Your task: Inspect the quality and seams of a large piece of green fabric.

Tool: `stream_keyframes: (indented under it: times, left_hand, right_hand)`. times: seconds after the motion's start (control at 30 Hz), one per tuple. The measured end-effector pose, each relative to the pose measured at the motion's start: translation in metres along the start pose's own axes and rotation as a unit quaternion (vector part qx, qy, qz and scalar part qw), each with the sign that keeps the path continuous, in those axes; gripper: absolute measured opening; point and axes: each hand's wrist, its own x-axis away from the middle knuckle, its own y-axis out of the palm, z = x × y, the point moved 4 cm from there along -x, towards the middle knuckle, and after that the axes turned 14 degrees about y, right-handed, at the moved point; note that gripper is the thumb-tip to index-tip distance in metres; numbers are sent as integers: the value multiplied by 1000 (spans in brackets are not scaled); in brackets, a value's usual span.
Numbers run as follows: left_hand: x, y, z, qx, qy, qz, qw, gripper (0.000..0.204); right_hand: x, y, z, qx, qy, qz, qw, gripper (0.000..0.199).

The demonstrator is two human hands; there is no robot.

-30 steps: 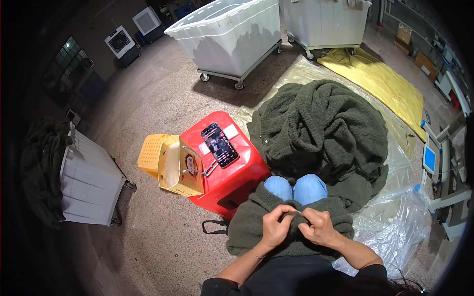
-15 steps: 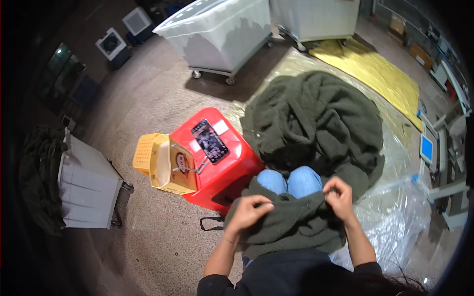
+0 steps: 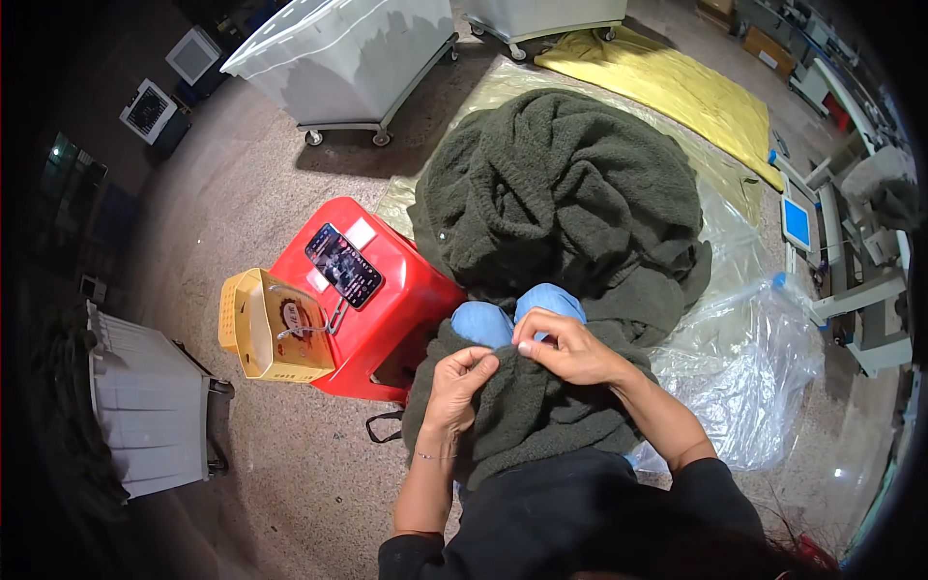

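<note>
A dark green fleece garment (image 3: 522, 416) lies across my lap, over my blue-jeaned knees (image 3: 517, 314). My left hand (image 3: 459, 387) pinches its upper edge with fingers curled. My right hand (image 3: 570, 350) grips the same edge just beside it, the two hands almost touching. A large heap of the same dark green fleece (image 3: 570, 193) rests on the floor just beyond my knees.
A red plastic stool (image 3: 387, 309) stands at my left with a phone (image 3: 344, 265) on top and a yellow basket (image 3: 261, 324) beside it. Clear plastic sheeting (image 3: 754, 367) lies on the right, a yellow sheet (image 3: 677, 92) beyond. Wheeled white bins (image 3: 338, 58) and a grey cart (image 3: 145, 406) stand around.
My hands went apart along the garment's edge half a second ago and have now come back together at its middle, near my knees.
</note>
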Motion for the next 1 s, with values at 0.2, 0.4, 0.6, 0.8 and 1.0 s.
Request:
stream_keyframes:
  times: [0.2, 0.4, 0.6, 0.8, 1.0]
  left_hand:
    - [3, 3, -7, 57, -58, -8, 997, 17]
    - [1, 4, -7, -16, -14, -28, 999, 19]
    - [1, 9, -14, 49, 6, 28, 998, 17]
    - [-2, 7, -8, -185, 147, 33, 971, 16]
    - [-1, 2, -14, -76, 89, 26, 993, 17]
  right_hand:
    - [3, 6, 11, -103, 173, -47, 978, 17]
    - [-4, 8, -5, 22, 85, -6, 996, 19]
    - [-4, 11, -2, 14, 108, 70, 992, 17]
    - [1, 12, -14, 98, 15, 90, 991, 14]
    - [4, 12, -20, 98, -12, 111, 989, 12]
